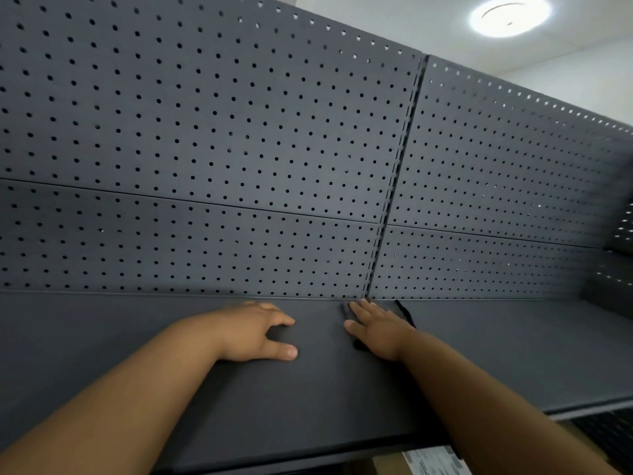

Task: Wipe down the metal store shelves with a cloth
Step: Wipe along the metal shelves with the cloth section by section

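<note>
The dark grey metal shelf [308, 389] runs across the lower half of the view, below a perforated back panel [205, 149]. My right hand [376, 329] lies flat on the shelf near the upright post [394, 186], fingers pointing at the back panel. Black scraps of what looks like a dark cloth [358, 344] stick out around its palm and fingertips; most of the cloth is hidden beneath the hand. My left hand [260, 330] rests on the shelf a little to the left with its fingers curled down and its thumb spread, and nothing is visible in it.
A second shelf section [513, 354] continues to the right of the post, ending at a perforated side panel [620, 234]. A cardboard box with a label [431, 461] sits below the shelf's front edge. A round ceiling lamp [510, 15] shines at the upper right.
</note>
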{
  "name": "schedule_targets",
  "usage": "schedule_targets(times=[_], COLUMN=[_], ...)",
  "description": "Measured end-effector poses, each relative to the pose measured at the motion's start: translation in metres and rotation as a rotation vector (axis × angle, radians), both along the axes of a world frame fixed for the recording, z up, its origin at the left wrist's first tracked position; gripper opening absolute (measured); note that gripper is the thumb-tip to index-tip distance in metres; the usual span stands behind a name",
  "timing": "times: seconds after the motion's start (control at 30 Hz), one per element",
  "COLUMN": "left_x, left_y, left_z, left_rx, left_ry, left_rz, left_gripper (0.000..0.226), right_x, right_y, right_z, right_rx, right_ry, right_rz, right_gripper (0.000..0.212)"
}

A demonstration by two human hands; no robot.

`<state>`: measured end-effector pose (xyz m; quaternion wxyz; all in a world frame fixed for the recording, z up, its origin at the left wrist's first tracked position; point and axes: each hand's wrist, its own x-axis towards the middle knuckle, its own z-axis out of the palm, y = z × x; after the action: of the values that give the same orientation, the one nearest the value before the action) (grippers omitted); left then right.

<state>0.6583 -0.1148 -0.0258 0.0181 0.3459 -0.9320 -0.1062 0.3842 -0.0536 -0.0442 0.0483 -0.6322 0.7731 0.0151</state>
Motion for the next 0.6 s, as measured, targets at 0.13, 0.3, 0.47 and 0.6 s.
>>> schedule_targets(times=[0.13, 0.3, 0.47, 0.6], left_x=[-0.001, -0.002, 0.000, -0.002], left_y=[0.004, 0.008, 0.009, 0.008], left_z=[0.003, 0.004, 0.003, 0.001], left_rx=[0.005, 0.032, 0.057, 0.057], left_ry=[-0.015, -0.022, -0.025, -0.025], left_rz=[-0.003, 0.012, 0.022, 0.025], left_gripper=[0.076, 0.076, 0.077, 0.078], right_x=[0.010, 0.026, 0.040, 0.046], right_y=[0.034, 0.080, 0.116, 0.127], right_z=[0.003, 0.003, 0.002, 0.005], right_rx=[0.006, -0.023, -0.055, -0.050], right_ry=[0.010, -0.003, -0.016, -0.035], right_rz=[0.037, 0.061, 0.066, 0.064], right_gripper=[0.067, 0.066, 0.067, 0.066])
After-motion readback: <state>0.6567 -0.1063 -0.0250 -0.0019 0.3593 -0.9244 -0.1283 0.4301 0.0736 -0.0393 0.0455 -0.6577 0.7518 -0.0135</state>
